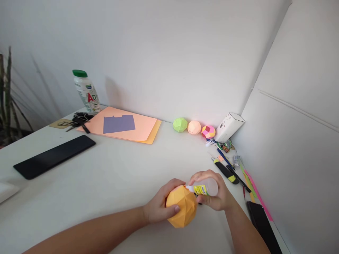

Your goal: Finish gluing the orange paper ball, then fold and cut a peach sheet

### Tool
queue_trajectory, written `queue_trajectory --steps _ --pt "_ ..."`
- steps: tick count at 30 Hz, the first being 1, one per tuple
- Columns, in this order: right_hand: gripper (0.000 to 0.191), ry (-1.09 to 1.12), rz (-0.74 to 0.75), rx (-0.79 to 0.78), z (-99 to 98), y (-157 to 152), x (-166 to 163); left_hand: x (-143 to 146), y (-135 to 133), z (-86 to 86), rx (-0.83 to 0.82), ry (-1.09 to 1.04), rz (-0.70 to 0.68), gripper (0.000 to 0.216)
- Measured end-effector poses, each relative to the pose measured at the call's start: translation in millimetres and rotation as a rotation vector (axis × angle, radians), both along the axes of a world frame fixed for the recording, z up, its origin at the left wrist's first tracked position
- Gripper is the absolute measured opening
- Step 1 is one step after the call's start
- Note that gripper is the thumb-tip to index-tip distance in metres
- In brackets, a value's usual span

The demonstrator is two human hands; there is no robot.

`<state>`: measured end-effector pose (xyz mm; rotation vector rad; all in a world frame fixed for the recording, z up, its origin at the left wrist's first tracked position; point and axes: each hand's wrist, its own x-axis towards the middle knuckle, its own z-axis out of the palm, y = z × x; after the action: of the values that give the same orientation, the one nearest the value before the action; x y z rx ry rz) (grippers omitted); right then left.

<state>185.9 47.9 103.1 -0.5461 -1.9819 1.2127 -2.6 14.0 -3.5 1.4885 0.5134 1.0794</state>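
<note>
White material, cut off by the left edge, belongs to an object (7, 191) I cannot identify from here. To its right, a flat black slab (54, 156) slants away from me, its far end up and rightward. Farther back, a pink sheet (145, 127) hides most of an orange sheet (155, 133).

Near me, just above the white table (119, 173), I see the left hand (159, 206) cupped firmly around a faceted orange paper ball (182, 210), thumb across its front; its other fingers go largely out of my sight behind. The ball is nearly round, so I can read no long axis. A reddish patch on its upper edge is too small for me to make out.

At the ball's upper right, the glue bottle (206, 187) is held sideways, long axis almost level across my view, nozzle leftward at the ball's top, base rightward. I cannot tell whether the tip touches. I see the right hand (224, 197) closed around the bottle, digits above and below it, the palm hidden from me. Farther right, a black object (261, 218) runs off the bottom edge.
</note>
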Motion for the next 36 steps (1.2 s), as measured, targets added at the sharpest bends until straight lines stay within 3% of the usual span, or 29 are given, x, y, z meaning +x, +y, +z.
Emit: queue_trajectory --steps 8,22,31,36 --pt "0.028 0.038 0.027 0.012 1.6 0.5 2.9 0.1 0.7 -13.0 0.15 0.035 0.091 0.06" --pt "0.029 -0.017 0.051 0.063 4.0 1.7 7.5 2.9 1.1 -14.2 0.31 0.022 0.152 0.061" --pt "0.037 -0.088 0.057 0.222 11.4 -3.5 4.5 3.6 1.3 -12.3 0.315 0.037 0.183 0.062" --pt "0.033 -0.093 0.046 0.24 10.1 -2.6 3.9 4.2 1.5 -14.3 0.305 0.037 0.194 0.06"
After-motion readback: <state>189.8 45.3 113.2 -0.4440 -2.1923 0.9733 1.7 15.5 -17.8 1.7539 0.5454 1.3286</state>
